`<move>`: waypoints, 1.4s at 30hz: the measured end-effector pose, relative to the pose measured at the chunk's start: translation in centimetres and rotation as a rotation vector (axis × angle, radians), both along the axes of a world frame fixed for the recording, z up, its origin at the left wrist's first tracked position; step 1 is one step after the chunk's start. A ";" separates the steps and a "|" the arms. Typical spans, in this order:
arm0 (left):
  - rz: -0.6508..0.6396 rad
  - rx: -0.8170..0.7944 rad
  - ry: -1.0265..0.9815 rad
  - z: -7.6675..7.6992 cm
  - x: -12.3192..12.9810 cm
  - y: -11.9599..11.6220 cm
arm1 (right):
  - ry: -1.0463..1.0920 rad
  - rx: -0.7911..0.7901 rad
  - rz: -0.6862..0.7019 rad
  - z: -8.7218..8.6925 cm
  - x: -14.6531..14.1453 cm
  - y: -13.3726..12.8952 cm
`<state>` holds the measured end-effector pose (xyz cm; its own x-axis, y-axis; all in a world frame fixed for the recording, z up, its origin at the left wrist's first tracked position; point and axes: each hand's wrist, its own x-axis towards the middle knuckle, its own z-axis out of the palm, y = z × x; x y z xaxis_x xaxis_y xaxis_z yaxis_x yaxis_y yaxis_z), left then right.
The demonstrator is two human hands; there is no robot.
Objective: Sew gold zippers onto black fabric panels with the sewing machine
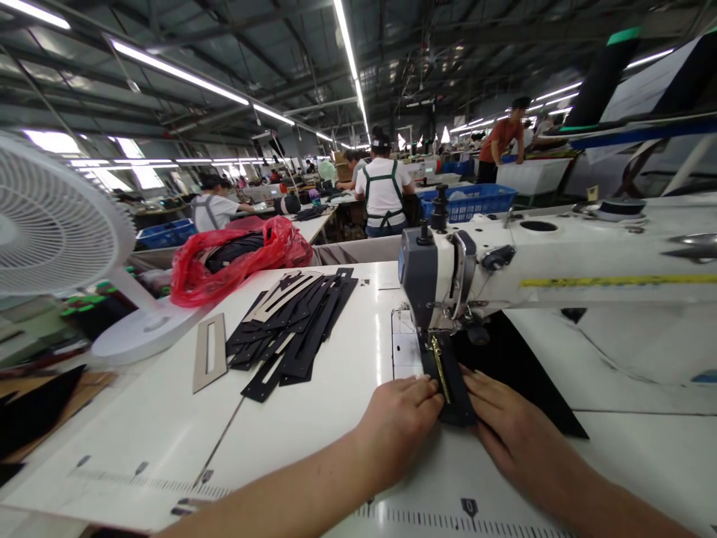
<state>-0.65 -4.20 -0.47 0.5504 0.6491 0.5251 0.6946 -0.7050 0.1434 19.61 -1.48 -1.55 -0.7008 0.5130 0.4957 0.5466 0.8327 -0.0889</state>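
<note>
Black fabric strip with a gold-toothed zipper (447, 382) here. Left hand (395, 427) is pressed flat against its left edge, right hand (518, 433) spread flat on the right, so it sits right between them, under the sewing machine (420, 278) needle area.

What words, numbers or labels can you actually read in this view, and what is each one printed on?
"0" stands on a black marker on the ruler scale along the table's front edge.
The yellow measuring tape on the sewing machine arm has markings too small to read.
</note>
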 end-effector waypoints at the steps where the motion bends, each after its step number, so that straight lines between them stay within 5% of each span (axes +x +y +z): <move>1: 0.001 0.007 0.018 0.1 0.1 0.0 | -0.012 0.004 0.004 0.1 -0.1 0.2; 24: 0.024 -0.001 0.057 0.0 -0.5 4.0 | 0.096 -0.055 0.011 0.4 -1.2 4.1; 32: 0.080 -0.178 -0.011 -0.3 -1.0 4.2 | 0.141 -0.045 0.001 0.5 -1.5 4.5; 42: 0.014 0.113 0.075 -0.4 -0.4 4.0 | 0.142 0.013 -0.035 0.2 -1.6 4.0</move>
<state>-1.04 -0.24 -0.84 0.5822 0.5960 0.5530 0.7103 -0.7038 0.0108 18.01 2.57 -1.35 -0.6047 0.5287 0.5956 0.5579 0.8150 -0.1570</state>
